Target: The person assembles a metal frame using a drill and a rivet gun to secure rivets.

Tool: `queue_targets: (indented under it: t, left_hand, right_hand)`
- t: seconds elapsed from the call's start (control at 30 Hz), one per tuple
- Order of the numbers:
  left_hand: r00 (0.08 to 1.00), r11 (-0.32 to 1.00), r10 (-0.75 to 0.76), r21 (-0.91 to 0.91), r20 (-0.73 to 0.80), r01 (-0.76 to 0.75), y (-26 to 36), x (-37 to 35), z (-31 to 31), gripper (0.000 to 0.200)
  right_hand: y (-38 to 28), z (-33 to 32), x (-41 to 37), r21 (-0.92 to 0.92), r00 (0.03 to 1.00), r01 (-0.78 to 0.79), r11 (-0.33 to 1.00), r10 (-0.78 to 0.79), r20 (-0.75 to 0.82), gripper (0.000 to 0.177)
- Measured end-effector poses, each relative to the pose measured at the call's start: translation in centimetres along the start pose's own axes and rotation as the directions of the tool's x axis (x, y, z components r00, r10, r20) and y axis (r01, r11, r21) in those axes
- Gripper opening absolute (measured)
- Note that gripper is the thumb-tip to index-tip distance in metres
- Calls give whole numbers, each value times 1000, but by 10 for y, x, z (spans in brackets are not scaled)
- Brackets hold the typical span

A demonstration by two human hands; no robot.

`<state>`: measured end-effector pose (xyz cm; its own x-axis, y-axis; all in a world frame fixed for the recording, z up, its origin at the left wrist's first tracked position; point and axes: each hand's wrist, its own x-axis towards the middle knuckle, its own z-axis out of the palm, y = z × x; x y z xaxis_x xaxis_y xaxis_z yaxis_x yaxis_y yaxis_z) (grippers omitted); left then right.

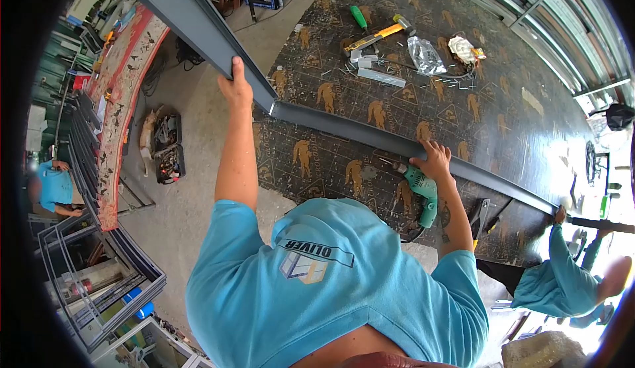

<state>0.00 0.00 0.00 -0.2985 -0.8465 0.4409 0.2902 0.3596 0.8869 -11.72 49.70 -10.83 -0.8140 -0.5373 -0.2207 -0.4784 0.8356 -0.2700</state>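
Two long dark grey metal profiles meet at a corner over the near left edge of the work table. My left hand (pixel 236 89) grips the wider profile (pixel 192 27), which runs off to the upper left, close to that corner. My right hand (pixel 433 160) is closed over the narrower profile (pixel 350 128), which lies across the table to the right. Just below my right hand, a green power drill (pixel 423 192) lies on the table. Farther right, a co-worker's hand (pixel 561 214) touches the narrower profile near its far part.
On the dark printed table (pixel 370 57) lie a hammer (pixel 380 37), a green-handled tool (pixel 358 16), a clear plastic bag (pixel 426 55), metal pieces and scattered screws. Pliers (pixel 479 219) lie right of the drill. A co-worker (pixel 562 275) stands at right. An open toolbox (pixel 168 146) is on the floor.
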Motion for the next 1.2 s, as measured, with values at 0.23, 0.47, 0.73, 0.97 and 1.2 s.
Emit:
queue_targets:
  t: [0.23, 0.47, 0.73, 0.97, 1.2]
  left_hand:
    - [995, 992, 101, 81, 4, -101, -6, 1, -7, 44]
    - [984, 960, 180, 218, 3, -177, -26, -7, -17, 51]
    - [997, 979, 55, 194, 47, -63, -10, -15, -19, 51]
    - [991, 977, -119, 184, 68, 104, -9, -17, -24, 53]
    - [921, 989, 18, 131, 389, -75, -46, 5, -50, 57]
  right_hand:
    - [-5, 5, 10, -5, 999, 6, 1000, -6, -50, 72]
    - [1, 9, 2, -26, 994, 15, 1000, -17, -109, 73]
    - [4, 32, -77, 265, 742, -195, 944, 319, -590, 75]
    - [8, 58, -161, 557, 823, -351, 753, 532, -201, 98]
    - [-1, 43, -138, 725, 806, -482, 492, 574, 146, 60]
